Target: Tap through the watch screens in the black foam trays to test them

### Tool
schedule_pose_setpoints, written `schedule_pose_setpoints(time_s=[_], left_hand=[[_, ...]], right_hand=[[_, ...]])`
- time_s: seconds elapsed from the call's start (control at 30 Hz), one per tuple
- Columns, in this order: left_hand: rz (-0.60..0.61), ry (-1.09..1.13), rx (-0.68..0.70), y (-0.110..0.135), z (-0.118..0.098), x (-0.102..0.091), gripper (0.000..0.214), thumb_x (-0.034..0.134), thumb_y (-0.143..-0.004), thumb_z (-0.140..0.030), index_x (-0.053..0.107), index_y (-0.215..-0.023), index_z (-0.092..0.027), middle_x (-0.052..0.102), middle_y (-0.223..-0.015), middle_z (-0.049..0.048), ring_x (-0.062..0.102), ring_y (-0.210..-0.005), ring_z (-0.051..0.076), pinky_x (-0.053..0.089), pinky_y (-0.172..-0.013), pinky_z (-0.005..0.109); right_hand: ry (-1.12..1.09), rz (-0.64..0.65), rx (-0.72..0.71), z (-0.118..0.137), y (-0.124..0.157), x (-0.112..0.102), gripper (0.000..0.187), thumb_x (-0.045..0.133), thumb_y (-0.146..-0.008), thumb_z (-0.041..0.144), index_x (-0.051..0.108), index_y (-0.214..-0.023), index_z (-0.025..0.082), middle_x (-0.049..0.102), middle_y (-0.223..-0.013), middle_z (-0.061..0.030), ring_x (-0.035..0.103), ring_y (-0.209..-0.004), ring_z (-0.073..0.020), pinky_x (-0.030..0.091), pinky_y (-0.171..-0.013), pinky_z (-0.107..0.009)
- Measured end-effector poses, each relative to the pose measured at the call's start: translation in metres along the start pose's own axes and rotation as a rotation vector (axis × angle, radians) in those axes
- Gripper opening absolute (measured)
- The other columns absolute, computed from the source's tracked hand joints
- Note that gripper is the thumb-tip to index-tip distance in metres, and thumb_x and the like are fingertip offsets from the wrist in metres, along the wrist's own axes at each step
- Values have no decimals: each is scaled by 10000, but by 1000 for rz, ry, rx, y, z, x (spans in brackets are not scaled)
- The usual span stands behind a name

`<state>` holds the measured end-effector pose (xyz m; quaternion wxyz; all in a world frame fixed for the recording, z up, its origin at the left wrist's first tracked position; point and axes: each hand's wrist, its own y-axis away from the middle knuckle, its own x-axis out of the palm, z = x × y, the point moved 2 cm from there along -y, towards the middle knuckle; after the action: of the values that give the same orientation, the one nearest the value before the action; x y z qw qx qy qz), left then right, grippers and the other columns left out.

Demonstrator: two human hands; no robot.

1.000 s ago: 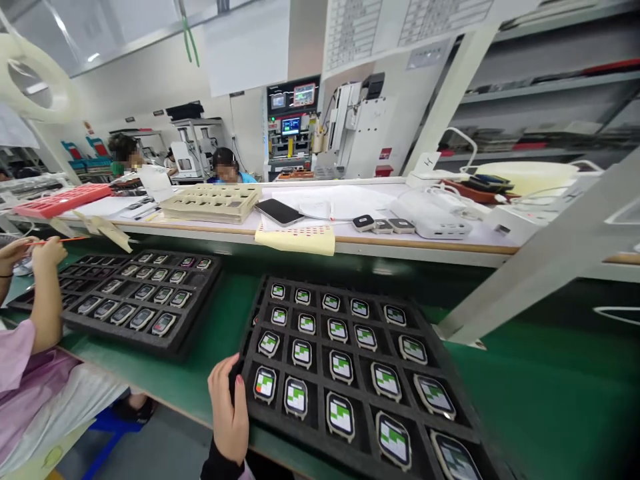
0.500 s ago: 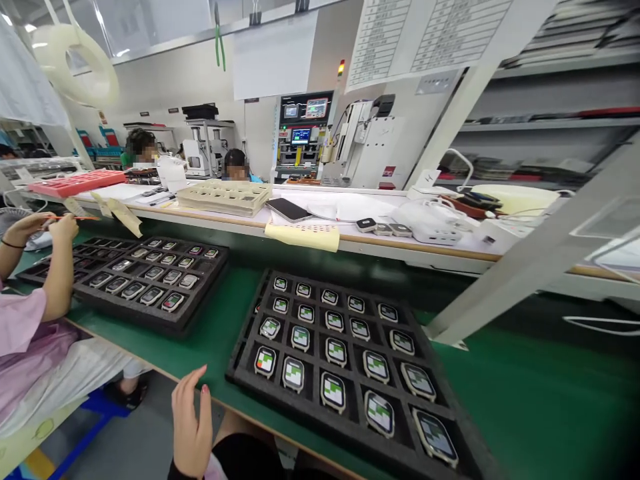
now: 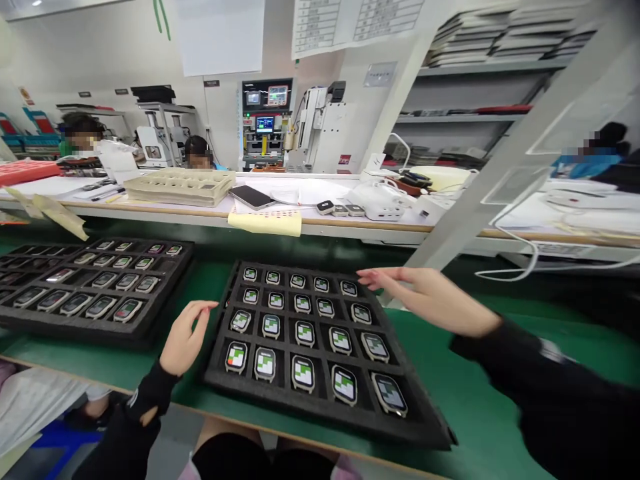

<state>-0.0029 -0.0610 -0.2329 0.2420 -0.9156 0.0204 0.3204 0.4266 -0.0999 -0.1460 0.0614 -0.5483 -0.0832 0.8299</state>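
A black foam tray [image 3: 220, 380] lies in front of me on the green bench, holding several smartwatch bodies [image 3: 303, 371] with lit green and white screens. My left hand [image 3: 184, 337] hovers just off the tray's left edge, fingers loosely curved and apart, holding nothing. My right hand [image 3: 425, 297] reaches in over the tray's far right corner, fingers stretched out flat and empty. Both arms wear black sleeves.
A second black tray [image 3: 150, 333] of watches lies to the left on the green bench [image 3: 450, 407]. Behind runs a white shelf with a beige tray stack [image 3: 180, 187], a phone [image 3: 251, 197], yellow paper [image 3: 265, 221] and white chargers [image 3: 380, 203]. A slanted white post [image 3: 480, 187] rises at right. People sit beyond.
The view has swung right. My left hand came off the tray's front-left corner, dropped away, then rose beside the left edge. My right hand has come into view over the far right corner.
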Motion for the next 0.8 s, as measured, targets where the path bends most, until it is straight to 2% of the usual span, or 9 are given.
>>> schedule_pose_setpoints(time_s=[0.07,0.17,0.23,0.33,0.47,0.6,0.7,0.8], left_hand=[[151,-82,62,-39,-1,14,377,335,-979,-378,630,-1115,-186,646,-1094,78,604,-1039,197,482,-921,312],[276,-160,121,-95,5,41,372,358,-954,-353,652,-1093,-172,663,-1035,83,626,-965,207,503,-880,327],[327,-216,142,-126,10,60,369,379,-936,-337,669,-1074,-156,663,-983,94,628,-909,222,501,-874,356],[380,-302,161,-160,17,83,367,388,-918,-307,692,-1034,-138,644,-903,112,610,-887,254,473,-906,409],[418,-375,184,-181,22,102,376,365,-918,-306,705,-902,-146,599,-827,115,582,-880,270,449,-912,425],[438,-399,178,-191,23,109,401,363,-906,-350,683,-761,-158,577,-800,124,564,-868,286,436,-906,441],[484,-362,157,-197,21,106,388,369,-888,-375,665,-731,-179,604,-793,113,568,-847,278,440,-890,424],[538,-284,121,-197,18,98,364,340,-893,-388,635,-799,-197,652,-810,69,596,-811,232,463,-829,352]], right_hand=[[-22,97,77,-16,-24,27,347,430,-1004,306,734,-899,174,734,-930,-86,695,-885,-238,535,-785,-294],[12,89,161,-45,-53,62,357,459,-970,282,725,-760,167,728,-770,-84,704,-796,-268,523,-719,-303],[26,81,193,-62,-66,77,350,458,-962,256,723,-750,169,723,-760,-87,701,-804,-272,512,-726,-299],[30,78,204,-80,-78,89,298,480,-962,222,719,-794,168,724,-872,-94,684,-886,-249,495,-804,-305],[1,115,188,-92,-86,98,238,570,-967,239,655,-765,146,689,-974,-75,646,-916,-203,480,-876,-357],[-88,133,176,-95,-88,99,175,546,-964,192,623,-813,146,659,-979,-62,622,-927,-193,461,-896,-351],[-184,145,183,-94,-84,95,169,468,-956,189,608,-865,167,656,-886,-49,624,-845,-191,470,-815,-299],[-291,186,197,-93,-79,91,202,419,-956,253,596,-903,172,623,-741,-16,611,-715,-182,479,-686,-268]])
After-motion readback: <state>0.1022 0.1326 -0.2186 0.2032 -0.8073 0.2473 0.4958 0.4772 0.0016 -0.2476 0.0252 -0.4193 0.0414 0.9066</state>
